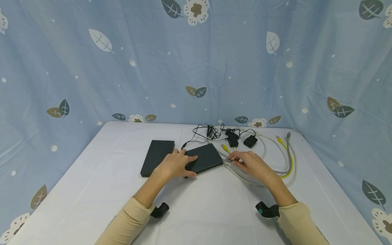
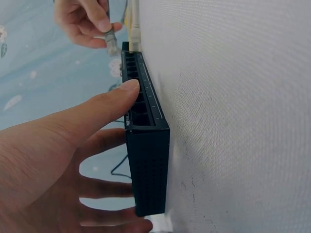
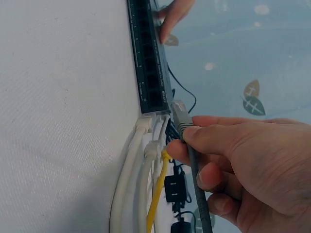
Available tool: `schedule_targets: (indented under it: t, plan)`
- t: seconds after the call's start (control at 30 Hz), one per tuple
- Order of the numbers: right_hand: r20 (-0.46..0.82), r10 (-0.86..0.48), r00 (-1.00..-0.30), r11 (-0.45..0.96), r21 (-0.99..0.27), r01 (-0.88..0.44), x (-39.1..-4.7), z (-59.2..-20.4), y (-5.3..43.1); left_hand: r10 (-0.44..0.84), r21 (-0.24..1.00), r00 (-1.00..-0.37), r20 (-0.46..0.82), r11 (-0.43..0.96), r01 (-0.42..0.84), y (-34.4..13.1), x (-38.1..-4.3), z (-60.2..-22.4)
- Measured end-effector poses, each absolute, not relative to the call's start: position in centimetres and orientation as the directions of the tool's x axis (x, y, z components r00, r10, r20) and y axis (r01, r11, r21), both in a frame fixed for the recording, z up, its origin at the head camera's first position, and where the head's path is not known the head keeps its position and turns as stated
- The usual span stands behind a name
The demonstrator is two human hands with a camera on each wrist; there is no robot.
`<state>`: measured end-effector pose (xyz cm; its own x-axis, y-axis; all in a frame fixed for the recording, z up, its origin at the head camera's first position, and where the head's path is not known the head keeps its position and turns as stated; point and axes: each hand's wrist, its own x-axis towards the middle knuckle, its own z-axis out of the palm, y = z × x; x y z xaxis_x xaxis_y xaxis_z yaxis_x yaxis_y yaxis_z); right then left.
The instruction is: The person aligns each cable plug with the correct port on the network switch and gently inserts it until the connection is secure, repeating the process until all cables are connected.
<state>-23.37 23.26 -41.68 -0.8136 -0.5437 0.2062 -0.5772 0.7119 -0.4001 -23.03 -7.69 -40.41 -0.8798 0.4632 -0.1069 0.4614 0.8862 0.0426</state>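
A black network switch lies angled on the table, a row of ports along its near edge. My left hand grips it by its left part, with the thumb on the port side and the fingers reaching round to the far side. At the switch's right end, my right hand pinches a grey network cable just behind its clear plug. That plug is close beside the end of the port row, in the air. White cable plugs lie near the same corner.
Another flat black box lies left of the switch. Behind are black power adapters with tangled black cords. Looped white, grey and yellow cables spread at the right. A patterned blue curtain hangs behind the white table.
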Motion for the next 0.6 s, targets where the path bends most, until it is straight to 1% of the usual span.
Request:
schedule_targets:
  t: [0.43, 0.6]
  plan:
    - [0.182, -0.601, -0.779, 0.672, -0.414, -0.615, -23.48, -42.03, 23.4, 0.462, 0.043, -0.881, -0.105, 0.887, 0.46, -7.69, -22.95, -40.22]
    - [0.197, -0.575, -0.794, 0.703, -0.376, -0.603, -23.45, -42.06, 23.4, 0.458, 0.052, -0.882, -0.113, 0.889, 0.455, -7.69, -22.95, -40.22]
